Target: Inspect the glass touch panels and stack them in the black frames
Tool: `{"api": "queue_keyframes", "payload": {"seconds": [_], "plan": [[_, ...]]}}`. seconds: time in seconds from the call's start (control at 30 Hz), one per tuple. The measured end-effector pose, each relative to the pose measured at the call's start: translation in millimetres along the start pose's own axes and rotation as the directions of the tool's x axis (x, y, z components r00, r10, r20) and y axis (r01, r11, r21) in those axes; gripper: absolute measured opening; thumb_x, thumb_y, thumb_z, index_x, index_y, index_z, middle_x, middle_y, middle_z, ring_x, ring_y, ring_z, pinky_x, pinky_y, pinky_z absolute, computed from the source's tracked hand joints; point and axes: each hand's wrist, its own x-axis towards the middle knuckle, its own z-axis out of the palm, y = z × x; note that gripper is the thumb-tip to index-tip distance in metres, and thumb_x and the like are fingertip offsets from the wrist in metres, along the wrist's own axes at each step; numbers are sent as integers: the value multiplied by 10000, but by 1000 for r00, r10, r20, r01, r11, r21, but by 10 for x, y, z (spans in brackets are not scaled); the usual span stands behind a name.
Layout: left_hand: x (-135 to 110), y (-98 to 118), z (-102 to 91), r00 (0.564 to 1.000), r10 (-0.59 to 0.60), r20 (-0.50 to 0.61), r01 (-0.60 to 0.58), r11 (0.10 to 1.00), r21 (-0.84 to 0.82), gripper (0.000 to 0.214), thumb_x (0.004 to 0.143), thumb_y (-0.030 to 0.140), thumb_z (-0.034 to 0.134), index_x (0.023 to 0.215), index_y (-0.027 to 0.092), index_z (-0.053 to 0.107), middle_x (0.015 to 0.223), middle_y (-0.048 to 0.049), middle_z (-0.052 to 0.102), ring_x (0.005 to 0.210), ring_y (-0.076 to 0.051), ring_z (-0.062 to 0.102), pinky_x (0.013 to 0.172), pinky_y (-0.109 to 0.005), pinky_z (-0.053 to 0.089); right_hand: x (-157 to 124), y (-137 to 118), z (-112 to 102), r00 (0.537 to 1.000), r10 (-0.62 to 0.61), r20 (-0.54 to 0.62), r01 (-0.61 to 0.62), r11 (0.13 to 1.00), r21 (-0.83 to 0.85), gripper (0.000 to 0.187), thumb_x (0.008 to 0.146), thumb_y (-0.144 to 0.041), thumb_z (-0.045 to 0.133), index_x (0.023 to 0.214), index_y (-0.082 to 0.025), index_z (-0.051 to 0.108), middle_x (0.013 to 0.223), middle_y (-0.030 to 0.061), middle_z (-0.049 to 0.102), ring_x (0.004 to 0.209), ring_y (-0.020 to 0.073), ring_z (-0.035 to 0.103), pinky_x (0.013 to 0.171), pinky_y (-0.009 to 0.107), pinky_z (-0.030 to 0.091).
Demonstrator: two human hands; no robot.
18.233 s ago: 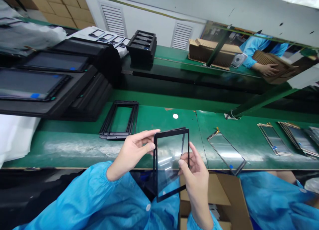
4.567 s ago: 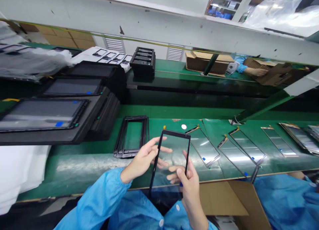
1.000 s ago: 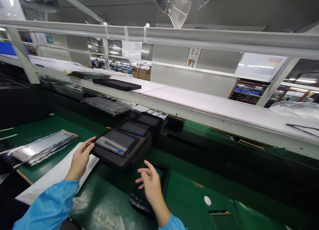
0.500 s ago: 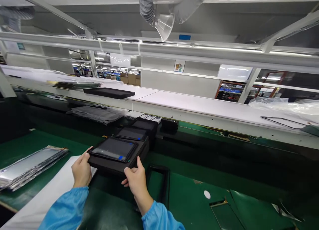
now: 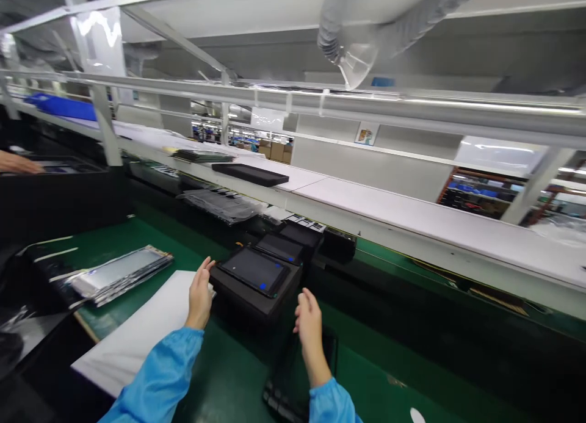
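A stack of black trays (image 5: 247, 292) stands on the green belt, with a dark screen panel (image 5: 254, 269) bearing a small blue tab on top. My left hand (image 5: 199, 293) is open, fingers straight, its fingertips at the stack's left edge. My right hand (image 5: 308, 321) is open too, just off the stack's right front corner and apart from it. More black trays with panels (image 5: 293, 240) stand behind the stack. A pile of black frames (image 5: 293, 380) lies under my right wrist.
A white sheet (image 5: 137, 328) lies left of the stack, and beyond it a pile of silvery panels (image 5: 119, 274). A white shelf (image 5: 366, 206) runs above the belt, carrying a black tray (image 5: 249, 174). Another person's hand (image 5: 16, 164) shows at the far left.
Both hands held the tray stack's sides half a second ago; now they have come off it and hang open beside it. The view has swung a little to the left.
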Motion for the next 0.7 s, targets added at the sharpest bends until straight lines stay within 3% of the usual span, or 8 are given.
{"api": "queue_keyframes", "payload": {"seconds": [0.07, 0.17, 0.2, 0.37, 0.47, 0.57, 0.7], "plan": [[-153, -165, -55, 998, -53, -43, 54, 998, 34, 509, 1075, 555, 421, 1370, 244, 695, 1393, -92, 718, 1430, -288, 556, 1251, -483, 377, 268, 44, -160, 997, 36, -71, -36, 999, 6, 1003, 851, -785, 572, 1573, -95, 473, 909, 71, 772, 774, 220, 758, 634, 292, 588], [-369, -456, -109, 984, -161, -79, 168, 982, 84, 495, 1057, 519, 584, 1449, 219, 618, 1559, -141, 576, 1434, -339, 539, 1204, -597, 403, 673, 115, -175, 989, 133, -67, -134, 991, -7, 1043, 802, -867, 516, 1495, -88, 562, 1068, 172, 779, 1025, 314, 786, 824, 412, 613], [-414, -544, -118, 978, -195, -77, 203, 974, 99, 472, 1049, 502, 615, 1453, 259, 619, 1593, -131, 542, 1445, -339, 524, 1204, -582, 408, 789, 149, -130, 985, 162, -53, -163, 986, -14, 1038, 802, -890, 470, 1464, -102, 596, 1062, 178, 782, 1049, 339, 787, 846, 454, 610], [-413, -793, -195, 968, -251, -25, 252, 957, 145, 630, 1019, 631, 576, 1577, 345, 516, 1703, -102, 430, 1565, -338, 387, 1305, -570, 272, 1174, 386, 148, 971, 237, 44, -237, 972, -7, 833, 879, -829, 338, 1169, -179, 772, 979, 176, 816, 1068, 380, 792, 884, 512, 608], [-375, -852, -281, 964, -262, 41, 250, 949, 192, 792, 921, 733, 616, 1625, 400, 472, 1667, -29, 501, 1629, -297, 288, 1354, -419, 230, 1311, 538, 193, 960, 275, 47, -277, 960, 35, 699, 883, -752, 377, 1021, -204, 788, 995, 207, 822, 1065, 403, 789, 868, 514, 623], [-339, -938, -349, 953, -293, 80, 265, 931, 250, 811, 925, 775, 514, 1649, 418, 433, 1605, -1, 573, 1659, -257, 185, 1366, -368, 187, 1403, 659, 190, 942, 334, 18, -334, 939, 82, 569, 828, -706, 491, 1012, -242, 765, 1003, 182, 831, 1037, 414, 793, 850, 544, 640], [-197, -1109, -420, 965, -262, 16, 249, 933, 259, 827, 946, 787, 361, 1670, 389, 399, 1624, -13, 551, 1660, -283, 172, 1374, -394, 125, 1494, 751, 346, 924, 381, 11, -380, 917, 123, 571, 795, -722, 575, 1066, -250, 746, 1050, 166, 833, 1014, 412, 797, 823, 538, 647]]}}
